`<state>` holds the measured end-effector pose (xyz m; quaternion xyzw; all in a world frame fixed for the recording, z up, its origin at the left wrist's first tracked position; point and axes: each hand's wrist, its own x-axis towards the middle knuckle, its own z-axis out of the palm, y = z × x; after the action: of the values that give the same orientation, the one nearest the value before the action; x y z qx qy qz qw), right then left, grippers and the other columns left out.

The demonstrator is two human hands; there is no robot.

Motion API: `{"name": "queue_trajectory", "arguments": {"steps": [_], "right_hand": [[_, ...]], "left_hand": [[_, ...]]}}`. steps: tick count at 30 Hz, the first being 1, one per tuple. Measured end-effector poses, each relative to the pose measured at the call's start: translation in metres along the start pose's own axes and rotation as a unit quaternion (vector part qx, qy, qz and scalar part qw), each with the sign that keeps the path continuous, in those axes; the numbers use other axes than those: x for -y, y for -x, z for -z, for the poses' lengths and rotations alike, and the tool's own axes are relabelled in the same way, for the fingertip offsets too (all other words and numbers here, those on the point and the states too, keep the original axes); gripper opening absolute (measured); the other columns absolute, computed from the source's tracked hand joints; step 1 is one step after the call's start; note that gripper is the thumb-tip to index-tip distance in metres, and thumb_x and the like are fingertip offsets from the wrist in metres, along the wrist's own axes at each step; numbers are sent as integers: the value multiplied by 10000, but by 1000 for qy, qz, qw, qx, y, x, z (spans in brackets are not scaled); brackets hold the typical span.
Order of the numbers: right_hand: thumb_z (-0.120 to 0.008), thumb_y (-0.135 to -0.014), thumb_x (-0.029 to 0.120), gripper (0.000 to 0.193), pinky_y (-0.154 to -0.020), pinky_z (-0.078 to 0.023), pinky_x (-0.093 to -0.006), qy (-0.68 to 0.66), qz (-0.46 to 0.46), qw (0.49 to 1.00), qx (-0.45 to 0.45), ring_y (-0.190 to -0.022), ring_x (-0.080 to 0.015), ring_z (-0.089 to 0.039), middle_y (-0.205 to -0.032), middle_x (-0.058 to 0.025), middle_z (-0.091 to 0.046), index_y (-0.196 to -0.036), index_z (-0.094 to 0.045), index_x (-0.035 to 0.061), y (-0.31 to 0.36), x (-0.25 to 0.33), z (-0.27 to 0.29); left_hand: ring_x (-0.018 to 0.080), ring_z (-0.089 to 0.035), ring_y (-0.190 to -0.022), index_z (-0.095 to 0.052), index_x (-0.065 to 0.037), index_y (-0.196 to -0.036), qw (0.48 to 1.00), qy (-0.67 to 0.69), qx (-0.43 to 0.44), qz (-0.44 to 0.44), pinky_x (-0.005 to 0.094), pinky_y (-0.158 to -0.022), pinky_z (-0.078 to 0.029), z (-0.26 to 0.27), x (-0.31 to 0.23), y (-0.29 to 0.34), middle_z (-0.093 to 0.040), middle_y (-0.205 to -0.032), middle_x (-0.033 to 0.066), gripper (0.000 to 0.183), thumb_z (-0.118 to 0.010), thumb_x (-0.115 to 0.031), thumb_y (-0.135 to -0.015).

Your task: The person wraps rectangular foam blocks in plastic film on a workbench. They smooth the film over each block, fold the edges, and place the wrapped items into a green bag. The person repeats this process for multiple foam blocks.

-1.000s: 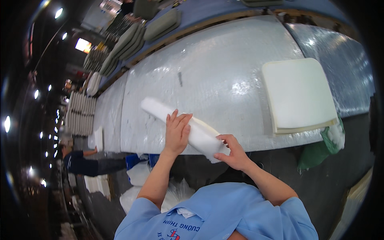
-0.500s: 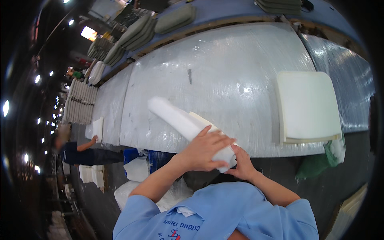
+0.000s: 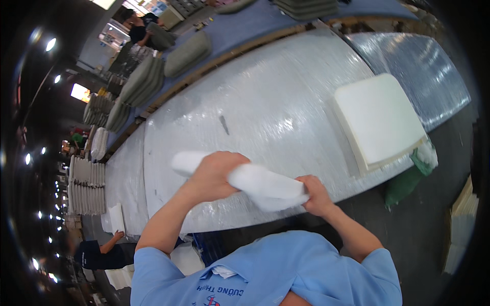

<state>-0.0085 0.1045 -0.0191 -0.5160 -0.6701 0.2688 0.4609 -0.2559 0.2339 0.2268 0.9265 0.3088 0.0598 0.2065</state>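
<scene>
A white, soft-looking padded piece (image 3: 265, 186), long and seen nearly edge-on, is held over the near side of the plastic-covered table (image 3: 245, 117). My left hand (image 3: 218, 176) is wrapped over its middle from above, with the fingertips hidden behind it. At its right end my right hand (image 3: 317, 195) grips the edge, the thumb side toward the piece. The lower edge of the piece looks loose and fluffy. To the right, a small stack of cream foam seat pads (image 3: 377, 120) lies on the table, apart from both hands.
Grey-green cushions (image 3: 143, 79) stand on the blue table (image 3: 229, 35) along the far side. A co-worker (image 3: 99, 253) handles a white pad (image 3: 116, 218) at the far left. A green sack (image 3: 408, 178) hangs by the right table edge, and blue crates (image 3: 209, 247) sit below the near edge.
The padded piece has been lifted and turned more level. My left hand has moved left to its middle; my right hand has risen slightly at its right end. The view has also tilted.
</scene>
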Motion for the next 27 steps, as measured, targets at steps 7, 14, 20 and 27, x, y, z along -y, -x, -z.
{"name": "queue_trajectory", "arguments": {"steps": [7, 14, 20, 27], "right_hand": [[-837, -629, 103, 569, -831, -520, -419, 173, 114, 971, 122, -944, -332, -613, -1006, -99, -666, -1164, -642, 76, -131, 180, 104], [-831, -646, 135, 526, -839, -525, -419, 268, 156, 907, 286, -944, -331, -615, -1007, -103, -676, -1137, -653, 75, -146, 159, 48], [-837, -673, 139, 612, -863, -524, -420, 287, 129, 894, 320, -979, -341, -608, -1044, -114, -669, -1243, -620, 92, -143, 179, 65], [-873, -697, 271, 820, -996, -439, -481, 318, 186, 845, 388, -1147, -355, -569, -1269, -167, -583, -1415, -500, 136, -132, 205, 59]], "left_hand": [[121, -647, -1002, -641, -80, -1150, 894, 350, -248, 127, 303, -909, -514, 30, 62, 132, -697, -1036, -9, 497, -867, -35, -710], [186, -611, -1139, -600, -50, -1244, 817, 425, -275, 276, 344, -973, -494, -138, 100, 191, -665, -1179, 58, 555, -837, -21, -742], [259, -481, -1328, -563, -93, -1358, 870, 344, -260, 239, 400, -1114, -393, -88, 46, 189, -543, -1396, 105, 719, -867, -76, -707], [308, -426, -1397, -629, -161, -1376, 949, 227, -162, 145, 415, -1154, -380, -59, 22, 192, -444, -1526, 116, 682, -828, -59, -732]]}}
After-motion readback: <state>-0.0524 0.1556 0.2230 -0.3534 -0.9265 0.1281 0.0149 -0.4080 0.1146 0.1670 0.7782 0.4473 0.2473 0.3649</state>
